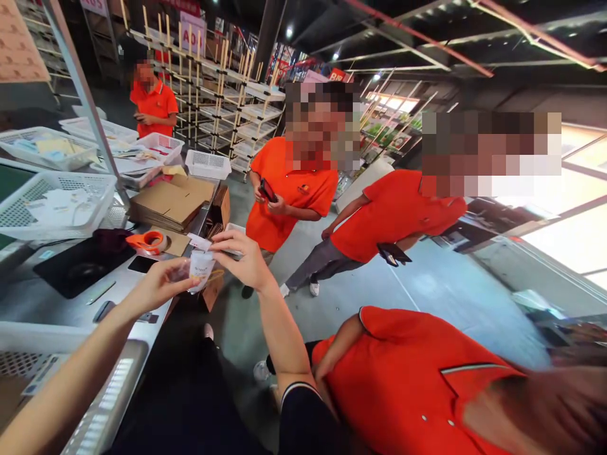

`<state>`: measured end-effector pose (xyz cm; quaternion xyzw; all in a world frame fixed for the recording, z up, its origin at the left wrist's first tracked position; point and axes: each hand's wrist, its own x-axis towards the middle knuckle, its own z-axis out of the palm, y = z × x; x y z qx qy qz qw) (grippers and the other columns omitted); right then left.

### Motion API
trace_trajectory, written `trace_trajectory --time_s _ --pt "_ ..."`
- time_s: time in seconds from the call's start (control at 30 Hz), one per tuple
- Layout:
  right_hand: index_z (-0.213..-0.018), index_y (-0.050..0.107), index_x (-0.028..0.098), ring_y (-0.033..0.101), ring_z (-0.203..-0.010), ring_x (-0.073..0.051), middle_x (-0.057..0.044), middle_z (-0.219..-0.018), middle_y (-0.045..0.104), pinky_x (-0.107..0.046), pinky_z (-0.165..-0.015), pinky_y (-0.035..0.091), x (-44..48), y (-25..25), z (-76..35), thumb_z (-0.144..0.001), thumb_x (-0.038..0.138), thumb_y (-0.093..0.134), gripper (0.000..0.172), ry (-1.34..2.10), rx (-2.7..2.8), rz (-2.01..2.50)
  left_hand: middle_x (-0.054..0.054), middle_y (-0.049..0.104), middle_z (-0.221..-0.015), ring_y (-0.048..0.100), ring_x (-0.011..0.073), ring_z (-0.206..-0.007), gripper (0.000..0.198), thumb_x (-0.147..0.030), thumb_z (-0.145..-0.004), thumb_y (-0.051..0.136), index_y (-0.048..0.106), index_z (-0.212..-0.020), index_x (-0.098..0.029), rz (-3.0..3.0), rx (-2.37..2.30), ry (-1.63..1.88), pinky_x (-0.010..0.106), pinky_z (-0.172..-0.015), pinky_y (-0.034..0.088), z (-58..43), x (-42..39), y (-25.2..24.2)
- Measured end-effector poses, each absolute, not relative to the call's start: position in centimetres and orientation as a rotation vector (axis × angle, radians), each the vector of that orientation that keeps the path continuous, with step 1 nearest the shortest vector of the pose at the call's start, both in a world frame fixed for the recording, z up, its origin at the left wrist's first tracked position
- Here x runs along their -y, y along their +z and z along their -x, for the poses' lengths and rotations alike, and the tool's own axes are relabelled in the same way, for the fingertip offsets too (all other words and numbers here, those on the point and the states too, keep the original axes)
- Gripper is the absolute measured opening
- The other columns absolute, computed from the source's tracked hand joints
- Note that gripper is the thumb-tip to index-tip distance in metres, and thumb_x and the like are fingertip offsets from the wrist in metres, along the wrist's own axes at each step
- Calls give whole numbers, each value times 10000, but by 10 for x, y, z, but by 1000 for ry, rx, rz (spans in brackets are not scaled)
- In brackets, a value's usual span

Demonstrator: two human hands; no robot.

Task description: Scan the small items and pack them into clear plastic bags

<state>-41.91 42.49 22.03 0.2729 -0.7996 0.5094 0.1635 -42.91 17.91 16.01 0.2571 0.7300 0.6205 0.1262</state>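
Both hands are up over the edge of the grey worktable (57, 303), and between them sits a small white printed pouch (202, 265). The left hand (159, 285) pinches its left side, fingers closed narrow on the packet; the right hand (239, 256) comes over the top, thumb and fingertips closed on its upper edge. So the pouch is held by both, in the air, just right of the table's near corner.

On the table, left of the pouch, lies an orange tape dispenser (148, 241), and beyond that a stack of flat brown cardboard (168, 203). White plastic mesh baskets (52, 202) stand further left. A black phone (141, 264) rests flat between dispenser and pouch.

People in orange polo shirts (289, 189) stand to the right of the pouch, one leaning in close below.

Handling this well, I'd judge, means a light pinch at the edges only, with the pouch level and its print facing up.
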Motion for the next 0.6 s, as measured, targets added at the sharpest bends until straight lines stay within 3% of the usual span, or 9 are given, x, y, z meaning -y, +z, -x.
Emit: trace_trajectory --time_s 0.1,0.33,0.5,0.6 --pt "-908 805 208 723 -1135 -226 -102 -1204 766 -397 -1072 558 -423 231 416 -908 237 836 42 1426 2391 -838 70 806 -1105 733 249 -1029 429 -518 -877 847 801 -1119 -167 -767 -2215 1777 277 -934 556 422 -174 167" --pt "-820 811 203 728 -1035 -212 -90 -1082 785 -362 -982 574 -426 277 422 -877 390 857 200 1605 2288 -825 96 809 -1068 749 255 -998 465 -526 -781 918 800 -1062 -175 -686 -1978 2000 327 -963 610 412 -179 171" --pt "-793 804 192 715 -910 -188 -72 -972 775 -307 -838 579 -437 308 427 -773 510 926 341 1709 2209 -726 90 787 -880 752 254 -861 525 -592 -678 957 784 -938 -171 -622 -1897 2042 341 -843 651 408 -195 182" --pt "-800 800 184 706 -866 -174 -52 -922 769 -291 -827 581 -441 317 424 -785 458 929 303 1701 2182 -765 97 800 -874 761 279 -815 521 -632 -637 950 797 -877 -196 -661 -1956 1997 345 -771 666 405 -199 184"
